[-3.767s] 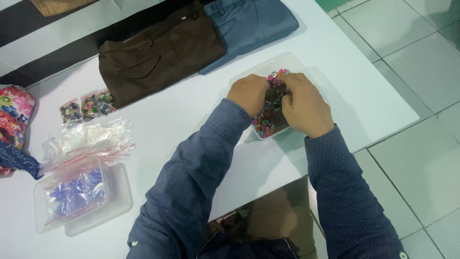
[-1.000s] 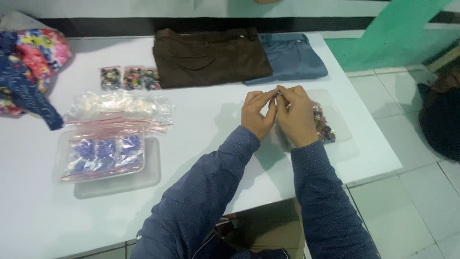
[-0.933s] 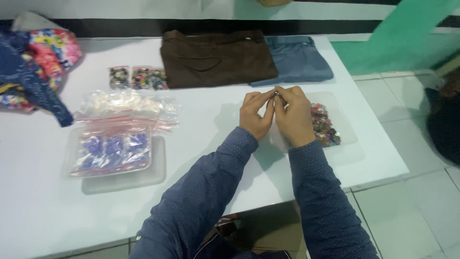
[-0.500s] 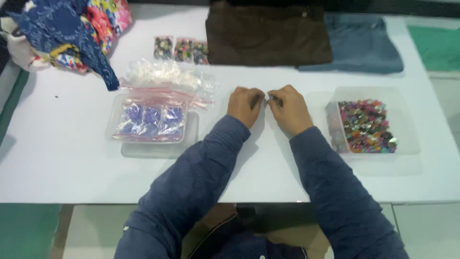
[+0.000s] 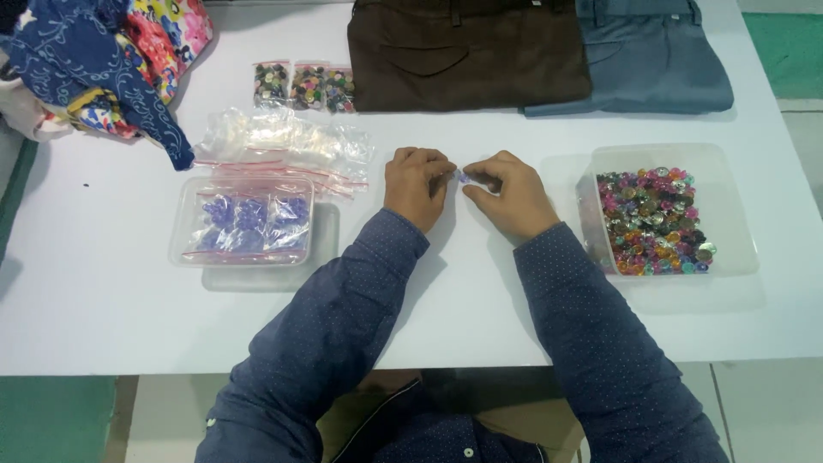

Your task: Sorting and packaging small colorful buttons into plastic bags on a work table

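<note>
My left hand [image 5: 417,186] and my right hand [image 5: 511,194] rest on the white table [image 5: 103,317], fingertips meeting over a small bluish bead [image 5: 460,177] pinched between them. Which hand carries the bead's weight I cannot tell. A clear plastic tub [image 5: 729,206] full of mixed coloured beads [image 5: 653,221] stands just right of my right hand. Left of my left hand lies a heap of clear zip bags [image 5: 283,141], and in front of it a clear tub [image 5: 184,253] holding bags of purple beads [image 5: 250,216].
Three small bags of dark mixed beads [image 5: 304,86] lie at the back. Folded brown trousers [image 5: 463,51] and folded blue-grey trousers [image 5: 651,51] sit along the far edge. A pile of patterned cloth [image 5: 103,60] fills the back left corner.
My hands left the tub of coloured beads and came to the table's middle, still joined at the fingertips. The view swung so the tub now sits to the right.
</note>
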